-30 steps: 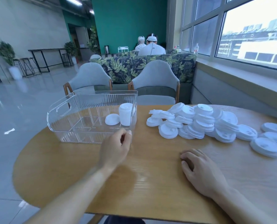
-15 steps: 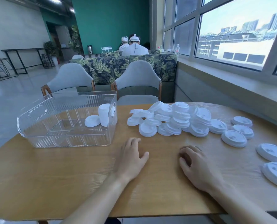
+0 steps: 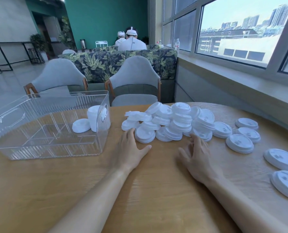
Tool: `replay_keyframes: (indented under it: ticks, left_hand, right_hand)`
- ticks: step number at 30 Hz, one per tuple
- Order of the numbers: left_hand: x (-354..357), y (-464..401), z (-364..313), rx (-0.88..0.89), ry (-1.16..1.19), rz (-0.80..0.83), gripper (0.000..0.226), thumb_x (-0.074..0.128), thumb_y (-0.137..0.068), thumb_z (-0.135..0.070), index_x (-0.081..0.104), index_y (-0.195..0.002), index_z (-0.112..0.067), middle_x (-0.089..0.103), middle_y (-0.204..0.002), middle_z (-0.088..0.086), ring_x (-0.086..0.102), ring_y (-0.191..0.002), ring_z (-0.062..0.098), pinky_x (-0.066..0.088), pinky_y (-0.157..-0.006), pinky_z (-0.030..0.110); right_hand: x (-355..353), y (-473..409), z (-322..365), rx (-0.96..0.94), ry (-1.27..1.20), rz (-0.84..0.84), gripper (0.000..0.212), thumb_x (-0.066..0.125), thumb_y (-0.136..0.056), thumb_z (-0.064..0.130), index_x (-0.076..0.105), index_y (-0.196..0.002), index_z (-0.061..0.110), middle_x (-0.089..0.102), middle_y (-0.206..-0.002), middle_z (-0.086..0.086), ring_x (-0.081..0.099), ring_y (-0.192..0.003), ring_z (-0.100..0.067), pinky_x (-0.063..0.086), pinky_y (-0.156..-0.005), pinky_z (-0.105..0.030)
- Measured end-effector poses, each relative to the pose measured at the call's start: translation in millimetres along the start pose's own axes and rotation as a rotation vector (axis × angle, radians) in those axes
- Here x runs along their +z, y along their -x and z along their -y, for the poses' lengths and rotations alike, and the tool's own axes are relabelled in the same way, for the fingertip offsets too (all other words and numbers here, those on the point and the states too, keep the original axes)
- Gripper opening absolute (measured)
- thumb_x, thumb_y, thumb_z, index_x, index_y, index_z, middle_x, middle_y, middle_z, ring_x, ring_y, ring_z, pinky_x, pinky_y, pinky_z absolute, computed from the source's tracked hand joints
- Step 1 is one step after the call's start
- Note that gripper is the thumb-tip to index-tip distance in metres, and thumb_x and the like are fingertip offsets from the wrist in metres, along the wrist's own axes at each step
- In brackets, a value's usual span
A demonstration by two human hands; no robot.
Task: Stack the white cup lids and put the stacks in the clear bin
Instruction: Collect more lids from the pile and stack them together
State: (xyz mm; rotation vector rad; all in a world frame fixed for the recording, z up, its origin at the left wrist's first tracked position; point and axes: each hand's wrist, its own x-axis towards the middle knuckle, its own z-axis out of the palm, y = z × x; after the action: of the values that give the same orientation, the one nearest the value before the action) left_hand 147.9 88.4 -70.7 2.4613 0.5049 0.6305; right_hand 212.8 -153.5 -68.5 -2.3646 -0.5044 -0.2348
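Round light-wood table [image 3: 156, 190] in a bright room beside a window. Left hand [image 3: 131, 149] palm down on the wood, fingers straight and slightly spread, thumb out to the right, fingertips touching or just short of the nearest lid at the near edge of the heap; cannot tell which. Right hand [image 3: 197, 154] palm down too, fingers loosely spread and a little bent, tips at the near edge of the heap; holding nothing.

Loose heap of white plastic cup lids [image 3: 170, 122] mid-table, just beyond both hands, many overlapping and tilted against each other. More single white lids [image 3: 239, 143] flat on the wood to the right of the heap, well apart from one another, the two nearest the right table edge partly cut off by the frame.

Clear ribbed plastic bin with cut-out handles [image 3: 22, 148] on the left part of the table, just beside the heap. Inside, near its right wall: short upright stack of white lids [image 3: 93, 119], with one single lid [image 3: 81, 125] leaning beside it.

Two grey upholstered chairs with wooden arms [image 3: 135, 81] behind the table, then a leaf-patterned sofa back [image 3: 118, 63], with two seated people in white [image 3: 131, 42] facing away beyond it.
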Motion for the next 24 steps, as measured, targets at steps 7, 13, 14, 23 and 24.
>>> replay_keyframes:
  ticks: [7, 13, 14, 23, 24]
  left_hand:
    - [10, -16, 3, 0.044, 0.019, -0.013, 0.085, 0.079, -0.075, -0.062, 0.042, -0.143, -0.028, 0.049, -0.139, -0.007, 0.050, -0.128, 0.015, 0.047, -0.103, 0.039]
    - [14, -25, 3, 0.071, 0.015, -0.015, 0.089, 0.078, -0.075, -0.064, 0.042, -0.147, -0.026, 0.050, -0.141, -0.009, 0.046, -0.131, 0.013, 0.046, -0.104, 0.039]
    - [15, -26, 3, 0.075, 0.016, -0.019, 0.089, 0.078, -0.074, -0.065, 0.042, -0.146, -0.027, 0.050, -0.140, -0.009, 0.046, -0.131, 0.013, 0.047, -0.103, 0.039]
    - [15, -27, 2, 0.097, -0.021, -0.012, 0.081, 0.070, -0.084, -0.065, 0.043, -0.148, -0.024, 0.048, -0.144, -0.009, 0.045, -0.134, 0.012, 0.046, -0.104, 0.036]
    - [14, -27, 1, 0.097, -0.023, -0.011, 0.081, 0.069, -0.084, -0.064, 0.043, -0.148, -0.023, 0.048, -0.144, -0.009, 0.045, -0.135, 0.012, 0.046, -0.104, 0.036]
  right_hand:
    - [12, -20, 5, 0.021, -0.014, -0.028, 0.073, 0.058, -0.092, 0.054, 0.028, -0.152, 0.026, 0.045, -0.146, 0.004, 0.040, -0.137, -0.013, 0.037, -0.109, -0.033]
    - [20, -32, 8, 0.030, -0.039, -0.055, 0.083, 0.058, -0.091, 0.060, 0.018, -0.156, 0.026, 0.042, -0.152, 0.001, 0.035, -0.143, -0.017, 0.036, -0.112, -0.038]
    - [21, -34, 8, 0.034, -0.043, -0.061, 0.086, 0.057, -0.091, 0.061, 0.016, -0.157, 0.026, 0.041, -0.153, 0.000, 0.035, -0.143, -0.018, 0.036, -0.113, -0.039]
    - [33, -47, 10, 0.042, 0.011, -0.109, 0.088, 0.055, -0.090, 0.063, 0.013, -0.157, 0.025, 0.051, -0.145, -0.003, 0.042, -0.135, -0.025, 0.037, -0.112, -0.043]
    - [33, -47, 10, 0.039, 0.015, -0.108, 0.086, 0.055, -0.091, 0.062, 0.013, -0.157, 0.025, 0.051, -0.144, -0.003, 0.042, -0.135, -0.025, 0.037, -0.112, -0.043]
